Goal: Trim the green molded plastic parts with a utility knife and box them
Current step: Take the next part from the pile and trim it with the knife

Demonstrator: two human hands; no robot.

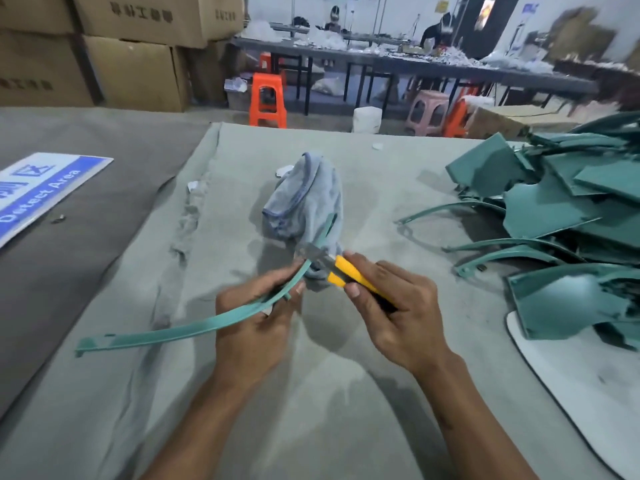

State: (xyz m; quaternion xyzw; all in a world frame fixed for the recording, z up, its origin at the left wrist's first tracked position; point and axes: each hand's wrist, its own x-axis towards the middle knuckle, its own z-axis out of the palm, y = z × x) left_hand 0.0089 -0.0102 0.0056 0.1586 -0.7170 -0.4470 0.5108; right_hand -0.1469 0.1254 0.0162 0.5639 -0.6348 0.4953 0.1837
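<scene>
- Left hand grasps a long curved green strip mid-length, above the desk;
- Right hand grasps a yellow utility knife, blade at the strip just beyond the left grip;
- Best to cut away from the thumb, shallow strokes.

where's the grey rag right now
In the head view the grey rag lies bunched on the table cloth at centre, just beyond the utility knife tip, left of the green parts pile.
</scene>
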